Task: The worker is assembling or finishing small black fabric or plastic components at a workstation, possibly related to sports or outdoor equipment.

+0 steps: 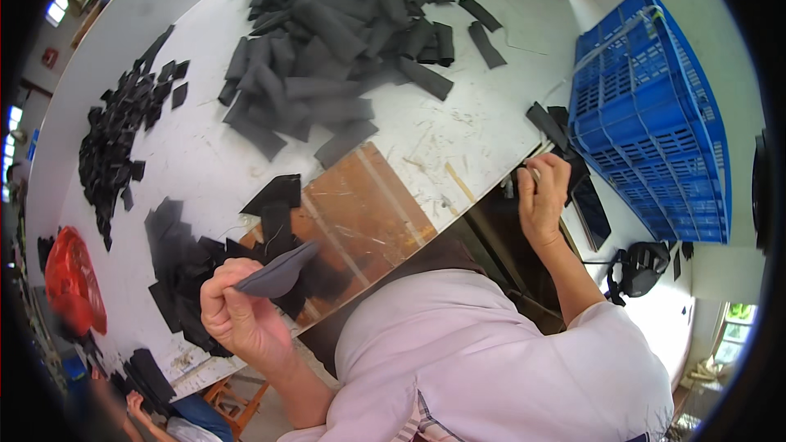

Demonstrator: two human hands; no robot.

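Observation:
Between the thumb and fingers of my left hand (239,315) is a dark grey fabric piece (277,275), folded and raised above the near part of the table. Below and beyond it lie loose black fabric pieces (176,274), some overlapping a brown taped board (368,200). My right hand (542,200) is at the table's right edge, beside a few dark fabric pieces (547,124). Its fingers are curled in to the thumb, and whatever they hold is too small to make out.
A large heap of dark grey fabric pieces (319,41) covers the far middle. Smaller black pieces (119,135) are piled at left, near a red plastic bag (75,282). A blue plastic crate (647,115) stands at right. Another person's hand (137,405) shows at lower left.

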